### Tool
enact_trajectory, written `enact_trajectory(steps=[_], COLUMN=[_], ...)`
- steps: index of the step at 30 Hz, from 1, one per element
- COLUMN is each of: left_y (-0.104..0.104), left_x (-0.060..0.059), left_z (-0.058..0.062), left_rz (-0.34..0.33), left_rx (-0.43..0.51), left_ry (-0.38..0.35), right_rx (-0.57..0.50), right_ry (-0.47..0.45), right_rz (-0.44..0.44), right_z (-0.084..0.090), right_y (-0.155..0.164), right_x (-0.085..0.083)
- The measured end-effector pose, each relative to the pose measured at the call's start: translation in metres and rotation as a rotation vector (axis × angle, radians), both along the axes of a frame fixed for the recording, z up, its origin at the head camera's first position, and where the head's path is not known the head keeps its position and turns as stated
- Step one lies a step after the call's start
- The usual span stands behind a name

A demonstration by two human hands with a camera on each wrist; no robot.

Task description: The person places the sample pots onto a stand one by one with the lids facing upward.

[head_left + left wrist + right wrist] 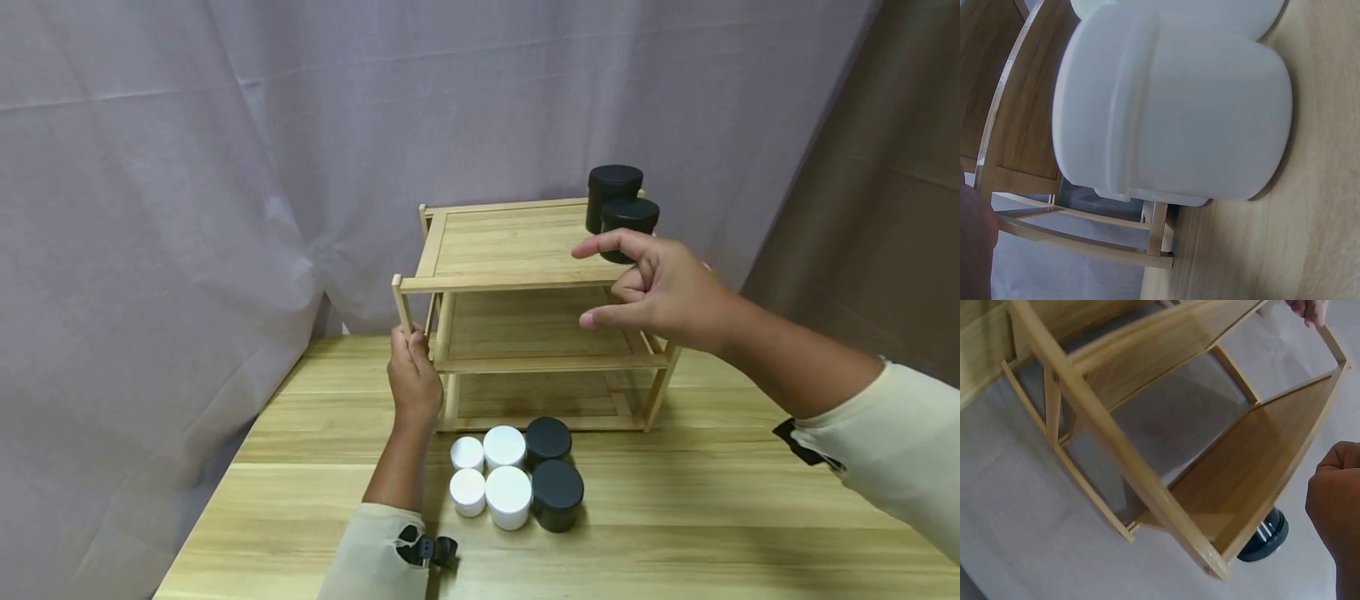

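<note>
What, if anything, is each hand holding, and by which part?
The left hand grips the wooden rack by its front left post; the right hand holds nothing.

Creased grey-lilac cloth (pixel 225 167) behind a wood-grain table (pixel 697 500); dim brown surface (pixel 877 200), perhaps curtain, at right.

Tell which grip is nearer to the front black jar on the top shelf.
Right: the right grip is in front of that black jar; the left grip holds the left front rack post.
</note>
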State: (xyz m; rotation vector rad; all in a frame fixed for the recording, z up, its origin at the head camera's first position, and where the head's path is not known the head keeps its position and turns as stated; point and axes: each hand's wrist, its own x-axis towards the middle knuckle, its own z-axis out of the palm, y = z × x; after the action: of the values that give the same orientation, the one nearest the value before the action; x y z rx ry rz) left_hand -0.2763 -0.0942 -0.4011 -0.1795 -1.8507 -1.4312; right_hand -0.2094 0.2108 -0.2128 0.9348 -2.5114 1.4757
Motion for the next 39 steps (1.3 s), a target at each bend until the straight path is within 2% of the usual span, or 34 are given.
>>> enact_trajectory(steps=[7,18,39], left_y=[-0.002,-0.002,-0.001], left_x=[0.002,0.001,0.003], left_z=[-0.002,-0.001,0.001], left_rz=[0.001,0.003,-0.001], left_rx=[0.008,0.0,0.003], left_ry=[-0.032,0.006,0.006], right_rx=[-0.008,0.072,0.163], right_ry=[-0.062,-0.145,-0.268], right_rz=[0.027,0.003,0.082], right_z=[-0.019,-0.043,-0.093], right_y=[-0.009,-0.017,-0.018], right_x=[0.002,0.002,-0.003])
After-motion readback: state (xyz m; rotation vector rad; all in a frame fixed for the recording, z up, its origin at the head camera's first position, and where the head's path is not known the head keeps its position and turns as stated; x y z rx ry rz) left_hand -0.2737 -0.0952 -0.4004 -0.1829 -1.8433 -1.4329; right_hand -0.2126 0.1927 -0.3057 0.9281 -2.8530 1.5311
